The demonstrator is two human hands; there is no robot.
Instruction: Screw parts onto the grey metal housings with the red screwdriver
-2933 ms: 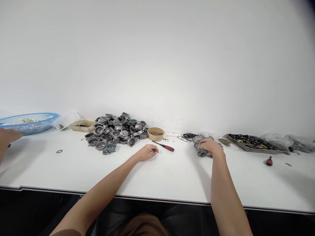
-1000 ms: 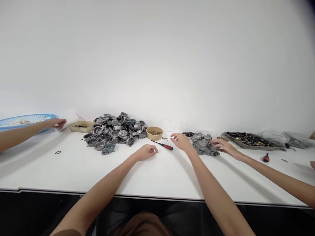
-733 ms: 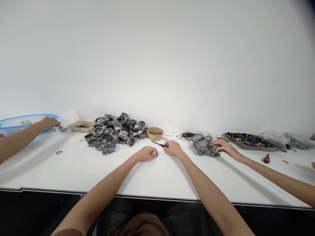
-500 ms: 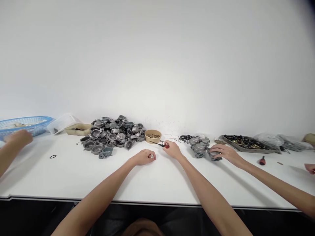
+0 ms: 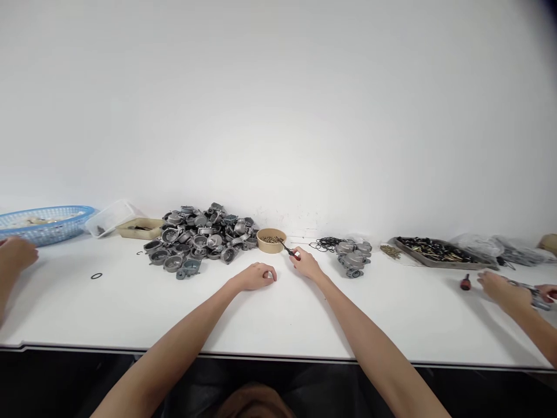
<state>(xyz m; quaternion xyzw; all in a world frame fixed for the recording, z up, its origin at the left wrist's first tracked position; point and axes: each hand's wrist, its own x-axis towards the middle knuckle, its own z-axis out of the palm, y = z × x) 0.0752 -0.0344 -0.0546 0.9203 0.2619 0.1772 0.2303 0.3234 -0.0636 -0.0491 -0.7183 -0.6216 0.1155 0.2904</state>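
Note:
My right hand (image 5: pixel 306 265) is closed round the red handle of a small screwdriver (image 5: pixel 288 249), whose dark shaft points up and left to the rim of a tan bowl (image 5: pixel 271 240) of small brass bits. My left hand (image 5: pixel 257 275) rests on the white table (image 5: pixel 278 316) with its fingers curled in, just left of the right hand; whatever is in it is hidden. A large heap of grey cast metal housings (image 5: pixel 198 237) lies left of the bowl. A small cluster of grey assembled housings (image 5: pixel 354 256) sits to the right of my right hand.
Black rubber rings (image 5: pixel 326 243) lie behind the cluster. At far right are a tray of dark parts (image 5: pixel 439 252), a red-handled tool (image 5: pixel 465 283) and another person's hands (image 5: pixel 500 288). At far left are a blue basket (image 5: pixel 43 222), clear tub (image 5: pixel 108 215), beige tray (image 5: pixel 138 228) and another person's hand (image 5: pixel 17 255).
My right hand left the grey cluster, moved left and took up the red screwdriver, its tip now at the bowl. The person at right pulled back from the cluster with one housing.

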